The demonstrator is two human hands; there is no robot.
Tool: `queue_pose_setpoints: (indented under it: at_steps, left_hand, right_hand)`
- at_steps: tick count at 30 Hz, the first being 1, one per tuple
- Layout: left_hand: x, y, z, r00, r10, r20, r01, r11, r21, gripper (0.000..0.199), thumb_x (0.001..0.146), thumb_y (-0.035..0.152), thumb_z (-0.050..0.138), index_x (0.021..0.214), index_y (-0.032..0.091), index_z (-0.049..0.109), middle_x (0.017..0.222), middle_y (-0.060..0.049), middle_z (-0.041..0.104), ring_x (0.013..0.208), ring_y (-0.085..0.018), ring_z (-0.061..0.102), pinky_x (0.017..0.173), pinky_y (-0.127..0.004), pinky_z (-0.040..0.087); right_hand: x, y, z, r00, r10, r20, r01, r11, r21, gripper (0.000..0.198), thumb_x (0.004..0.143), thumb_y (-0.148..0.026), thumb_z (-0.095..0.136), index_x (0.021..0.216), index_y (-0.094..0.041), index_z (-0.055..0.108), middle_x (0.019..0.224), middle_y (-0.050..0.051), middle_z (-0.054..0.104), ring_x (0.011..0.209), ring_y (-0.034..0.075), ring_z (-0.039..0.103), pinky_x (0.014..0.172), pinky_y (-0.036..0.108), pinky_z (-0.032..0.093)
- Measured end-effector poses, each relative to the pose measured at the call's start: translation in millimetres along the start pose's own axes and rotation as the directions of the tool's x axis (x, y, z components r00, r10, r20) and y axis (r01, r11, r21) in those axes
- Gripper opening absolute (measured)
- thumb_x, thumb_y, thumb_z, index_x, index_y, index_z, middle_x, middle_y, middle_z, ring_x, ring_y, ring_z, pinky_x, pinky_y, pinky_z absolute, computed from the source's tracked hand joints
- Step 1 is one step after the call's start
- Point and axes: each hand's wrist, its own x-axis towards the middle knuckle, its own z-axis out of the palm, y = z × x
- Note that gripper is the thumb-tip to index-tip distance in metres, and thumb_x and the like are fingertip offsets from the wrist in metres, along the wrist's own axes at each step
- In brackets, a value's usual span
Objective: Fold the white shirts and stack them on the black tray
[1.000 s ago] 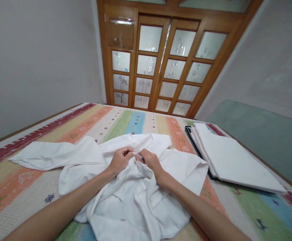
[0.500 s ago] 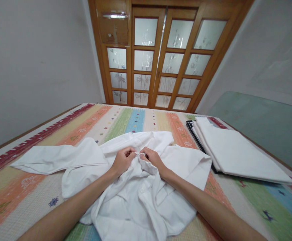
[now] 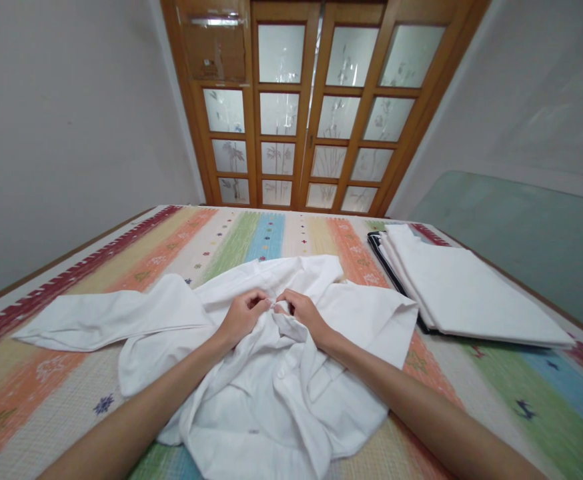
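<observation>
A white buttoned shirt (image 3: 266,400) lies crumpled before me, one sleeve (image 3: 106,320) stretched out to the left. My left hand (image 3: 245,313) is closed, pinching a fold of the shirt near its middle. Right beside it, my right hand (image 3: 299,312) also pinches the cloth, so the fingertips of both hands almost meet. What exactly sits between the fingertips is too small to make out. A button shows on the shirt front below my right hand.
Folded white cloths (image 3: 481,287) are stacked on a dark folded piece (image 3: 424,327) at the right. Underneath everything spreads a striped, patterned cover (image 3: 241,230). A pale green panel (image 3: 531,233) stands along the right wall. Wooden doors with glass panes (image 3: 296,120) are at the far end.
The view has shifted slightly. Both hands keep their pinch on the shirt at the same spot, with only small finger movements; the shirt and the stack lie as before.
</observation>
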Motion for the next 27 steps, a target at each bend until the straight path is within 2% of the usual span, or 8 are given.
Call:
queue_pose_setpoints:
  at_steps: [4,9,17,23,27]
  left_hand:
    - [-0.7,1.4,0.2,1.0,-0.006,0.005,0.006,1.0,0.03,0.022,0.07,0.039,0.059,0.07,0.017,0.063,0.068,0.0,0.064,0.068,-0.016,0.056,0.064,-0.025,0.043]
    - [-1.3,0.3,-0.1,1.0,-0.024,-0.005,0.024,0.999,0.028,0.022,0.069,0.039,0.062,0.069,0.017,0.061,0.066,0.001,0.062,0.064,-0.014,0.056,0.063,-0.025,0.043]
    - [-1.2,-4.2,-1.2,1.0,-0.027,0.006,0.027,1.0,0.0,0.025,0.068,0.041,0.064,0.064,0.017,0.057,0.062,0.002,0.06,0.062,-0.013,0.055,0.06,-0.024,0.043]
    - [-2.7,0.2,-1.8,0.999,-0.016,0.029,0.017,1.0,-0.027,0.019,0.07,0.035,0.061,0.065,0.018,0.057,0.064,0.001,0.061,0.064,-0.013,0.056,0.062,-0.024,0.044]
    - [-3.8,4.6,-0.9,0.998,0.051,0.034,-0.048,0.995,-0.084,0.014,0.07,0.03,0.063,0.074,0.017,0.06,0.07,0.0,0.063,0.07,-0.015,0.059,0.068,-0.026,0.046]
  right_hand:
    - [0.1,1.0,-0.2,1.0,0.014,0.017,-0.014,1.0,-0.023,0.009,0.083,-0.021,0.052,0.079,-0.017,0.06,0.072,-0.002,0.056,0.063,0.012,0.047,0.062,0.022,0.036]
    - [0.5,0.4,-1.3,0.999,0.044,0.028,-0.045,0.998,0.039,0.01,0.082,-0.02,0.051,0.08,-0.017,0.06,0.071,-0.003,0.056,0.062,0.011,0.046,0.06,0.022,0.036]
    - [-0.4,0.5,0.0,0.996,0.089,0.002,-0.089,0.985,0.151,0.023,0.082,-0.039,0.058,0.076,-0.017,0.062,0.066,-0.003,0.056,0.062,0.012,0.047,0.057,0.021,0.036]
    - [-0.5,-0.2,0.9,0.996,0.091,0.014,-0.092,0.99,0.103,0.024,0.082,-0.04,0.058,0.077,-0.018,0.063,0.066,-0.002,0.057,0.062,0.013,0.049,0.059,0.022,0.038]
    - [0.2,-0.4,0.9,0.997,0.079,0.022,-0.08,0.995,0.056,0.022,0.083,-0.038,0.057,0.079,-0.017,0.064,0.069,-0.001,0.06,0.064,0.014,0.052,0.061,0.023,0.039]
